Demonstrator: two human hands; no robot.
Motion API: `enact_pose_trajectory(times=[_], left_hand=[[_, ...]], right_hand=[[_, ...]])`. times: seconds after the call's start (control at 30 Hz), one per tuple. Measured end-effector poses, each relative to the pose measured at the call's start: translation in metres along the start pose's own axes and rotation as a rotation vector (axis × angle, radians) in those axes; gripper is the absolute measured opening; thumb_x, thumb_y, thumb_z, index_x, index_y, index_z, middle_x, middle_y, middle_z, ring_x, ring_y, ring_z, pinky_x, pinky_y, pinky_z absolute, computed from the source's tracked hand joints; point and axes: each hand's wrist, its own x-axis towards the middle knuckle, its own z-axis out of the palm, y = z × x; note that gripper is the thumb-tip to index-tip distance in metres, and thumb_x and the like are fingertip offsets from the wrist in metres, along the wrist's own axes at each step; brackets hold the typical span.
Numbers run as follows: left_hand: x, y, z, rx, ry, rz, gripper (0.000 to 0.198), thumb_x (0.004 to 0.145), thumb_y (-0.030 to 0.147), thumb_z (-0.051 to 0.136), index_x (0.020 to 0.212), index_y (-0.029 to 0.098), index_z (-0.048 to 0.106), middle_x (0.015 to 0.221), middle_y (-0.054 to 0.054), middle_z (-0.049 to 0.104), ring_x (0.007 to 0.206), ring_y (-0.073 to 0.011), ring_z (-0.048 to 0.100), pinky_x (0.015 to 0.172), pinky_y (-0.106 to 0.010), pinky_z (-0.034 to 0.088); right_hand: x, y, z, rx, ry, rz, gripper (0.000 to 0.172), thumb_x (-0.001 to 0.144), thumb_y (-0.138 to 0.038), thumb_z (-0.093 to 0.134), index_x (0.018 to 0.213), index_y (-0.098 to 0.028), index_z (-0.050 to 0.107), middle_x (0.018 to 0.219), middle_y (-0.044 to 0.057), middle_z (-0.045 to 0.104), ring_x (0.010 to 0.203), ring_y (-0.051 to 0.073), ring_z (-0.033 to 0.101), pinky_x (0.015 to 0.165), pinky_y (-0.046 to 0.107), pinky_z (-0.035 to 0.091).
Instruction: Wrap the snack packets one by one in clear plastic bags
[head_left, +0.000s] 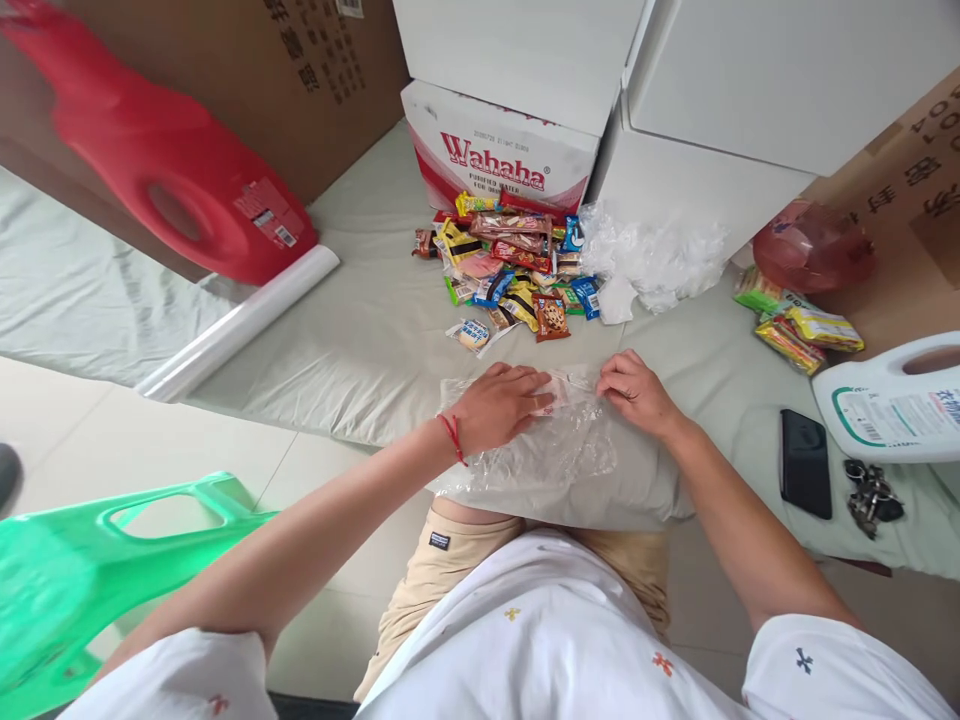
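A clear plastic bag [577,447] lies spread near the front edge of the cloth-covered surface. My left hand [499,400], with a red string bracelet at the wrist, rests flat on the bag's upper left part. Under its fingertips a small pinkish-white packet [553,394] shows, partly covered by them. At the bag's upper right corner, the fingers of my right hand [634,392] are pinched together on the plastic edge. Just beyond both hands is a pile of wrapped snacks [517,262], with a white-and-blue snack packet [472,334] at its near side.
Crumpled clear bags [652,260] lie right of the pile, before a Wahaha carton [499,150] and white boxes. At left are a red jug [187,180] and a white roll [240,325]. A phone [805,463], keys [874,497] and white bottle [892,400] sit right.
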Motion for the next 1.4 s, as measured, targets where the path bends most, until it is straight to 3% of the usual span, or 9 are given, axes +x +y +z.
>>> enact_pose_trajectory(times=[0.13, 0.27, 0.33, 0.4, 0.53, 0.87, 1.07, 1.23, 1.4], left_hand=[[-0.016, 0.001, 0.018, 0.036, 0.068, -0.022, 0.036, 0.105, 0.024, 0.043, 0.132, 0.023, 0.067, 0.119, -0.012, 0.070, 0.106, -0.0240, 0.060, 0.090, -0.038, 0.047], [-0.026, 0.002, 0.024, 0.004, 0.137, -0.017, 0.035, 0.106, 0.027, 0.045, 0.132, 0.025, 0.068, 0.111, -0.010, 0.070, 0.099, -0.0215, 0.062, 0.086, -0.035, 0.050], [-0.026, 0.002, 0.026, -0.006, 0.157, -0.024, 0.034, 0.106, 0.030, 0.046, 0.130, 0.026, 0.069, 0.110, -0.010, 0.070, 0.099, -0.0213, 0.063, 0.085, -0.035, 0.050], [-0.026, 0.001, 0.027, -0.022, 0.173, -0.027, 0.033, 0.106, 0.029, 0.046, 0.128, 0.026, 0.071, 0.109, -0.010, 0.070, 0.099, -0.0208, 0.064, 0.085, -0.034, 0.051], [-0.027, 0.001, 0.029, -0.085, 0.183, -0.055, 0.034, 0.106, 0.026, 0.045, 0.126, 0.027, 0.072, 0.109, -0.009, 0.070, 0.099, -0.0193, 0.065, 0.083, -0.031, 0.052], [-0.021, 0.008, 0.009, -0.179, -0.023, -0.174, 0.056, 0.086, 0.006, 0.047, 0.130, 0.030, 0.071, 0.107, -0.006, 0.065, 0.101, -0.0207, 0.063, 0.082, -0.031, 0.054], [-0.003, 0.008, -0.002, -0.137, -0.165, -0.152, 0.050, 0.081, 0.004, 0.048, 0.118, 0.026, 0.075, 0.099, -0.008, 0.067, 0.096, -0.0246, 0.060, 0.076, -0.034, 0.053], [-0.007, -0.008, -0.010, -0.433, -0.078, -0.211, 0.043, 0.089, 0.016, 0.047, 0.120, 0.025, 0.076, 0.100, -0.007, 0.071, 0.094, -0.0222, 0.067, 0.082, -0.034, 0.054], [-0.050, -0.021, -0.020, -1.156, 0.242, -0.597, 0.053, 0.103, 0.047, 0.039, 0.127, 0.010, 0.069, 0.106, -0.015, 0.078, 0.092, -0.0244, 0.073, 0.087, -0.040, 0.057]], right_hand=[[-0.023, 0.004, -0.004, -0.025, 0.002, 0.082, 0.025, 0.087, -0.004, 0.056, 0.078, -0.024, 0.068, 0.086, 0.005, 0.063, 0.087, 0.023, 0.052, 0.076, 0.035, 0.045], [-0.051, -0.030, -0.002, -0.053, 0.058, 0.108, 0.021, 0.093, -0.010, 0.056, 0.089, -0.025, 0.070, 0.093, 0.006, 0.064, 0.091, 0.024, 0.054, 0.081, 0.039, 0.048], [-0.063, -0.055, 0.007, -0.052, 0.046, 0.072, 0.012, 0.096, -0.020, 0.064, 0.103, -0.025, 0.071, 0.101, 0.008, 0.066, 0.098, 0.025, 0.056, 0.088, 0.042, 0.049], [-0.074, -0.076, 0.021, -0.076, -0.010, 0.019, 0.021, 0.095, -0.030, 0.070, 0.115, -0.025, 0.070, 0.110, 0.010, 0.068, 0.103, 0.027, 0.056, 0.091, 0.044, 0.050], [-0.082, -0.093, 0.048, -0.123, 0.019, 0.008, 0.013, 0.100, -0.022, 0.063, 0.108, -0.025, 0.073, 0.100, 0.007, 0.071, 0.097, 0.025, 0.056, 0.086, 0.041, 0.050], [-0.016, -0.088, 0.024, 0.057, 0.242, 0.132, 0.015, 0.105, -0.023, 0.050, 0.100, -0.025, 0.064, 0.097, 0.007, 0.066, 0.092, 0.021, 0.058, 0.085, 0.036, 0.049], [0.028, -0.052, 0.054, 0.036, 0.192, 0.361, 0.022, 0.105, -0.032, 0.042, 0.094, -0.025, 0.060, 0.095, 0.007, 0.066, 0.088, 0.021, 0.063, 0.079, 0.031, 0.048], [0.041, -0.042, 0.074, -0.083, 0.077, 0.438, 0.024, 0.104, -0.031, 0.043, 0.098, -0.023, 0.065, 0.098, 0.007, 0.067, 0.090, 0.022, 0.063, 0.075, 0.030, 0.045], [0.046, -0.047, 0.075, -0.182, -0.001, 0.489, 0.023, 0.103, -0.026, 0.045, 0.099, -0.023, 0.067, 0.099, 0.007, 0.067, 0.086, 0.021, 0.062, 0.067, 0.029, 0.040]])
